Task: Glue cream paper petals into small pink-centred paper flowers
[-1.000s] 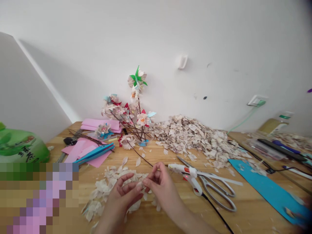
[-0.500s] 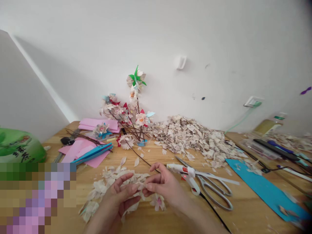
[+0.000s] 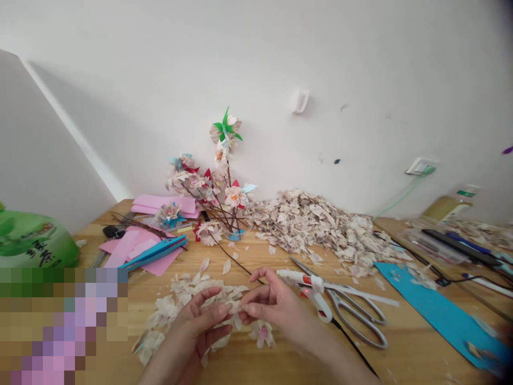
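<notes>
Toward the bench's (image 3: 320, 358) front edge, the left hand (image 3: 198, 323) and right hand (image 3: 268, 307) meet, each grip pinched nearly closed on one pale petal (image 3: 234, 306), as far as I can see. A flower (image 3: 262, 333) lies just under the right wrist; loose petals (image 3: 170, 307) surround the left. The glue gun (image 3: 316, 302) touches the scissors (image 3: 358, 315); a heap (image 3: 308, 219) lines the back edge.

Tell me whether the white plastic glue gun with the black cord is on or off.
On, it appears: a red light glows on the white glue gun. Its black cord leaves the picture, so its plug isn't visible.
</notes>
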`<state>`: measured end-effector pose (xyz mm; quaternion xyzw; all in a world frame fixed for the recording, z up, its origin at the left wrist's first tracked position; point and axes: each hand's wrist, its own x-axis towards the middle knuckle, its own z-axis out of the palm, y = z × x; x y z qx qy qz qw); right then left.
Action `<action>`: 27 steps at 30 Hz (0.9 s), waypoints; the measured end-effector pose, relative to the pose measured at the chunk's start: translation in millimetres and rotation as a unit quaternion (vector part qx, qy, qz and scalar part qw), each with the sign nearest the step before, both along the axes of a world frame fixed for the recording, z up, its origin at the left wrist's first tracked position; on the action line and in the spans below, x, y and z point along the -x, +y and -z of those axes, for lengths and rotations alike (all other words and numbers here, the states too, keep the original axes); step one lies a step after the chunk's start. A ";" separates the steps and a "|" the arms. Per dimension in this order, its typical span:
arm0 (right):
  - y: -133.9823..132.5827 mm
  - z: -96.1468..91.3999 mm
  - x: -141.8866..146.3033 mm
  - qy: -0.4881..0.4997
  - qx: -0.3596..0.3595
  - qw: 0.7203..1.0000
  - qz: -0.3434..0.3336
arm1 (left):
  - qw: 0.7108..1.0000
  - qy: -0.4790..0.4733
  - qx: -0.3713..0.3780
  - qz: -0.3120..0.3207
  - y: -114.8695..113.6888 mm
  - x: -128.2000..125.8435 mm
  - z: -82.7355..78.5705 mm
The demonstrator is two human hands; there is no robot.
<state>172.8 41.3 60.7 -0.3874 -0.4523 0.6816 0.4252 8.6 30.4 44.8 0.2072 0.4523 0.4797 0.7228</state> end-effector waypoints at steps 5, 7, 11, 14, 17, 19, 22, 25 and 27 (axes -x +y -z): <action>-2.9 3.2 3.2 -0.011 0.008 0.999 0.035 | 1.000 -0.004 0.003 -0.013 0.6 0.1 1.8; -3.0 5.8 3.6 -0.019 0.008 0.999 0.042 | 1.000 0.001 0.000 -0.006 1.7 0.5 2.3; -2.5 9.3 4.3 -0.033 -0.002 0.998 0.055 | 1.000 0.022 -0.018 0.011 4.2 0.2 6.0; -2.8 10.4 6.0 -0.036 -0.025 0.997 0.061 | 0.998 0.050 -0.047 0.010 5.1 -0.8 10.9; -4.0 11.8 8.1 -0.056 -0.047 0.995 0.068 | 0.993 0.091 -0.080 0.010 5.5 -0.5 15.9; -5.3 12.8 9.0 -0.078 -0.054 0.992 0.077 | 0.989 0.111 -0.095 0.014 5.7 0.3 18.4; -7.9 13.8 10.0 -0.089 -0.056 0.990 0.094 | 0.987 0.119 -0.105 0.018 5.5 0.9 19.5; -10.5 13.8 11.9 -0.074 -0.043 0.990 0.113 | 0.986 0.123 -0.108 0.015 4.6 0.1 17.9; -11.6 13.7 14.4 -0.054 -0.027 0.990 0.131 | 0.987 0.118 -0.111 0.014 3.7 -0.6 16.5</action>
